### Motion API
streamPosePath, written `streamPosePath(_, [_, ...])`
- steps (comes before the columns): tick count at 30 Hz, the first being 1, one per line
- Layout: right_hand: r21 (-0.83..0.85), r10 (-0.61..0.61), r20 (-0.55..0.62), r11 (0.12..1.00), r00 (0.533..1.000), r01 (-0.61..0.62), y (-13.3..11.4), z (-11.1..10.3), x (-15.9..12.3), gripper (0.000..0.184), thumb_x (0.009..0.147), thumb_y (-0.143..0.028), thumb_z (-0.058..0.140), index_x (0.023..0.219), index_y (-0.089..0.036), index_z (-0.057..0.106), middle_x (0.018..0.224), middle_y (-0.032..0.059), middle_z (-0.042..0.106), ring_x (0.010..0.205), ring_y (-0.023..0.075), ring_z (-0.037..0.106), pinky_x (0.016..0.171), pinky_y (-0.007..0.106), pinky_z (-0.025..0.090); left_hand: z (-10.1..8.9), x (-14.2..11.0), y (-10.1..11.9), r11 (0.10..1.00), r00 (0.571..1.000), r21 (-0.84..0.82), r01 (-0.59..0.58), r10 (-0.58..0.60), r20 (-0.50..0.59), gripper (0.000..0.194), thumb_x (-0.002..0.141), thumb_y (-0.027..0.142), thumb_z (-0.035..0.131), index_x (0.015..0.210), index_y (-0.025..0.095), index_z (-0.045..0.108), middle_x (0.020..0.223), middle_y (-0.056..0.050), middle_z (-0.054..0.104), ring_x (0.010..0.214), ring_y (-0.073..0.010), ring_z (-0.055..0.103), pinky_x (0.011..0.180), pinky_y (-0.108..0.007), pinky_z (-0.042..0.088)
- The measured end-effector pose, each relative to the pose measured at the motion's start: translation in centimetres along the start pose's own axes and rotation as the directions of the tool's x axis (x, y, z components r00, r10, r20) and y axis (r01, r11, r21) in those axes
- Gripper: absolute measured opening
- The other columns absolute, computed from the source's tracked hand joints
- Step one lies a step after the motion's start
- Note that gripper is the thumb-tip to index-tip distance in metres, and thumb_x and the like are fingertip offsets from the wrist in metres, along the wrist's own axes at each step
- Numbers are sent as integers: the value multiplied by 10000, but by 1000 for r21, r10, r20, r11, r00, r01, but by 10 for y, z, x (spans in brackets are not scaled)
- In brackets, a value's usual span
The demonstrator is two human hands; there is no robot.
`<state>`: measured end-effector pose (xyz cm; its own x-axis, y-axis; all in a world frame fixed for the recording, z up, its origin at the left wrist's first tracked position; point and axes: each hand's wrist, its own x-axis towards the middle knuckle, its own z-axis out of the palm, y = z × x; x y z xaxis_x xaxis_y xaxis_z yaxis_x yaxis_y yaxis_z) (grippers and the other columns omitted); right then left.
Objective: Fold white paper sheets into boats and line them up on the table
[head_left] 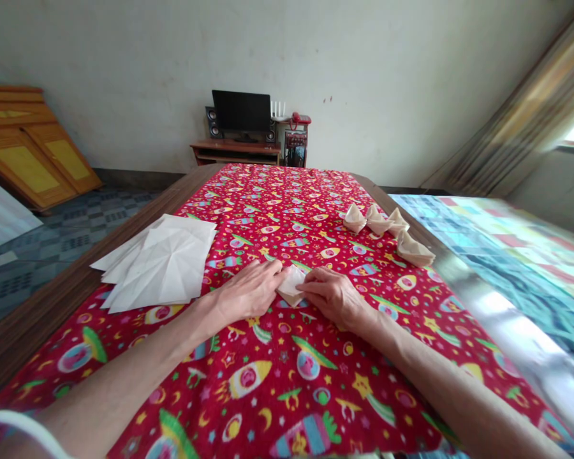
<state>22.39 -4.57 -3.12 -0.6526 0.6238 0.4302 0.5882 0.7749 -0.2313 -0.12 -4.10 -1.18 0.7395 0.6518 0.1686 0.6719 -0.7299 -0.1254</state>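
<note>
A small folded piece of white paper (293, 284) lies on the red patterned cloth, between my two hands. My left hand (256, 288) has its fingers closed at the paper's left edge. On the opposite edge, my right hand (333, 294) pinches the paper between thumb and fingers. To the left rests a fanned stack of creased white paper sheets (165, 264). Several folded paper pieces (380, 222) stand in a row at the right, cream-coloured and boat-like in shape.
The red cloth (287, 217) covers most of a dark wooden table (148, 220). Beyond it, a monitor (243, 111) stands on a low desk (239, 148) by the wall. A wooden cabinet (29, 146) is at far left, and a bed-like surface with a patterned cover (497, 255) at right.
</note>
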Motion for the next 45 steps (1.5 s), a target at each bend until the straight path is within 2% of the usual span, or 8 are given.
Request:
streamPosePath(4, [133,104,-19,986,994,-101,1,2,1,192,897,-266,517,895,-200,698,863,28,637,735,107,574,654,197,417,4,-8,-4,977,996,-213,0,-19,-85,269,874,189,475,1110,195,603,966,-52,552,856,-178,570,771,-294,464])
streamPosePath(8, [206,212,-25,957,977,-202,1,2,2,167,880,-265,546,837,-186,687,828,16,641,698,100,574,628,190,404,21,-7,-10,866,963,-500,14,-147,-226,154,864,215,557,958,198,677,881,-25,575,796,-133,580,704,-232,460])
streamPosePath(12, [176,283,-34,946,959,-273,2,5,3,181,880,-274,538,795,-175,663,772,12,622,668,101,557,605,193,379,28,-2,-13,806,939,-588,66,-250,-236,75,839,194,602,806,162,661,794,-14,592,735,-124,572,663,-225,436])
streamPosePath(17, [0,339,-84,941,937,-340,1,9,5,257,901,-313,503,712,-171,605,694,-2,575,609,92,503,565,202,320,28,2,-11,829,924,-527,187,-330,-191,139,860,225,578,738,166,611,768,-3,577,718,-127,561,648,-229,411])
streamPosePath(26, [-256,417,-73,870,906,-421,-12,2,13,278,910,-370,490,736,-177,587,737,19,626,678,118,553,611,230,300,21,5,-4,919,927,-229,319,-353,-126,226,912,321,489,761,175,573,798,-20,565,753,-162,566,665,-264,393])
streamPosePath(38, [-195,402,0,898,916,-394,-7,-2,14,233,895,-375,510,756,-200,578,753,12,644,687,129,571,586,225,309,28,3,-6,877,884,-398,269,-389,-260,98,854,272,575,837,177,556,801,-10,572,700,-136,562,648,-254,459])
streamPosePath(41, [-202,415,-1,891,910,-407,-7,-2,15,232,889,-371,519,746,-197,579,747,18,645,681,129,567,585,225,307,18,1,1,934,912,-310,176,-273,-307,126,896,204,501,984,182,588,970,-48,609,889,-170,587,811,-310,477])
streamPosePath(45, [-213,430,-21,880,903,-424,-9,-1,15,237,879,-374,531,727,-197,576,729,18,639,664,127,559,581,225,305,10,-6,14,980,965,-198,-27,-26,-262,278,919,147,419,1151,185,567,1148,-62,624,1109,-184,545,1017,-375,388])
